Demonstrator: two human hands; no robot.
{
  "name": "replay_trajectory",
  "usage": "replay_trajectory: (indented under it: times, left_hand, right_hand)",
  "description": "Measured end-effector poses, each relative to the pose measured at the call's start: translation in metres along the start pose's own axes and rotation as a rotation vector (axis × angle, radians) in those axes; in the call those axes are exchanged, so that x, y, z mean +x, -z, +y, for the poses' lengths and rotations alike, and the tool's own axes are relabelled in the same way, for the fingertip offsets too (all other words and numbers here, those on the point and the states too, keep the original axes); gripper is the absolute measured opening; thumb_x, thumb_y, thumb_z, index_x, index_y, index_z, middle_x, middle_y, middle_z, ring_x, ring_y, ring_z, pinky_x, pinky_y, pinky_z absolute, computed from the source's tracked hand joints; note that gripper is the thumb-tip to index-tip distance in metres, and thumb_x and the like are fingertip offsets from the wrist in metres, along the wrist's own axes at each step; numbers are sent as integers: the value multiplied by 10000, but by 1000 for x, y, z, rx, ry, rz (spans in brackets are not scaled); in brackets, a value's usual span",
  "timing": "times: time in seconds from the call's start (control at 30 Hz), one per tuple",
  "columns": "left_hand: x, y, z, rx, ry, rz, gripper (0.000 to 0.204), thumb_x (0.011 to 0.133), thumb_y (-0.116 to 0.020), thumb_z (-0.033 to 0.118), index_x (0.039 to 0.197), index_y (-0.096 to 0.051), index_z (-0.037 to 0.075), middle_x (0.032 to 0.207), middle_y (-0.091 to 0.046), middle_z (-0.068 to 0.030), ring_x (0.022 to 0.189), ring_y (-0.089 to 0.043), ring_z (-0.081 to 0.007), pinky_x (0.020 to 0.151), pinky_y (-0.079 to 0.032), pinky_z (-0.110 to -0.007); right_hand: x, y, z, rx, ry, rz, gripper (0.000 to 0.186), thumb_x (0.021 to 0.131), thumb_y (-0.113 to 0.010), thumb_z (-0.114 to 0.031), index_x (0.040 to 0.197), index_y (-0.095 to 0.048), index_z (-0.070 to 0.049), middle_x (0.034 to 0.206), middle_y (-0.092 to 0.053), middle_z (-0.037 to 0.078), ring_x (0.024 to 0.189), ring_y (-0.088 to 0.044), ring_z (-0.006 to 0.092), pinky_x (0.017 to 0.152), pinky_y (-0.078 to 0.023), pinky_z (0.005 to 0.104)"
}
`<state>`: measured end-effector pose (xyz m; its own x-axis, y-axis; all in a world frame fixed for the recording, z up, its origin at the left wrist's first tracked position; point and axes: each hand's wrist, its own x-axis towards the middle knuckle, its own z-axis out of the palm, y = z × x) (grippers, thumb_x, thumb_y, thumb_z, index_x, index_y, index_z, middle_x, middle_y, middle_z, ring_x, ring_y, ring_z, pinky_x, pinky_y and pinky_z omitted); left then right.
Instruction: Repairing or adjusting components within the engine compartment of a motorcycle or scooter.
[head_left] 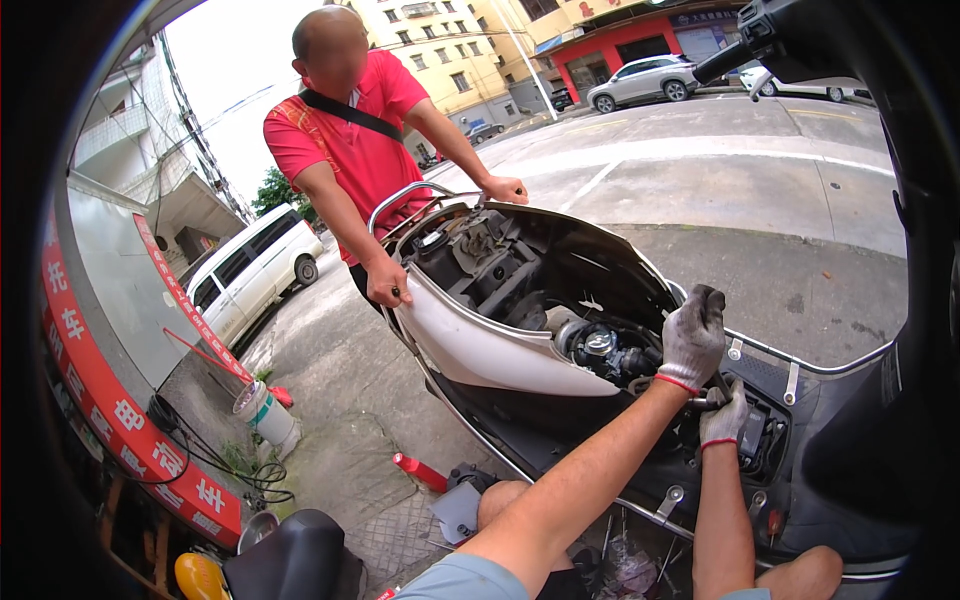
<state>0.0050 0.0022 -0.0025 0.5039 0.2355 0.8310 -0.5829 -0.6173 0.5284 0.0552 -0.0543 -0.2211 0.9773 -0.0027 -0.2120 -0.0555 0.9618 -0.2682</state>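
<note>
A scooter's pale side panel (490, 330) surrounds its uncovered engine bay (600, 345), where a round metal part (600, 341) shows. My left hand (695, 335), in a white knit glove with dirty fingertips, is raised at the front edge of the bay. Its fingers point up and nothing shows in them. Just below it, my right hand (726, 418), gloved too, is closed round a dark cylindrical tool handle (708, 402) over the footboard opening. The far end of that tool is hidden. Beside my right hand, dark parts (765, 435) sit in the opening.
Across the scooter, a person in a red shirt (370, 130) grips the body's rear edges with both hands. A chrome rail (650, 512) edges the footboard. On the ground are a red cylinder (420, 472), a white bucket (265, 415) and a black seat (295, 560). A white van (255, 270) stands behind.
</note>
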Motion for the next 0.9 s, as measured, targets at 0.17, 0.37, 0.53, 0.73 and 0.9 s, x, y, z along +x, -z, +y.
replay_trajectory:
  times: [0.17,0.37,0.53,0.73,0.9]
  left_hand:
    - [0,2,0,16,10,-12,130,1011,-576,147,948,-605,37,744,-670,-189,701,-687,-390,570,-501,-432]
    - [-3,1,4,-16,27,-10,136,1003,-585,149,933,-609,35,744,-667,-200,704,-688,-394,568,-496,-446]
    - [-2,0,1,11,-24,-8,126,988,-576,75,904,-621,-8,748,-662,-196,700,-703,-347,612,-525,-390]
    - [6,7,5,52,-10,23,232,1020,-560,158,885,-638,-14,738,-653,-168,641,-637,-260,613,-494,-372]
    - [5,4,8,28,128,-33,270,1028,-563,193,891,-643,-26,746,-649,-93,661,-554,-163,649,-472,-314]
  right_hand:
    - [-4,-1,-1,23,-11,-4,268,1059,-494,-247,939,-584,-24,581,-432,-3,465,-403,121,469,-358,270]
    - [-9,-1,-4,-3,-2,47,275,1063,-484,-252,949,-595,-28,591,-460,5,471,-415,126,473,-363,272]
    - [-11,0,-2,-35,6,-3,241,1019,-543,-266,947,-630,-53,670,-532,13,559,-494,130,526,-422,308]
    - [-11,-1,1,-138,25,-86,259,996,-580,-279,999,-668,-35,849,-601,44,724,-573,157,640,-491,333]
    - [-4,-4,-9,-103,-28,-159,276,1034,-518,-241,951,-659,-18,723,-548,28,619,-523,118,538,-420,283]
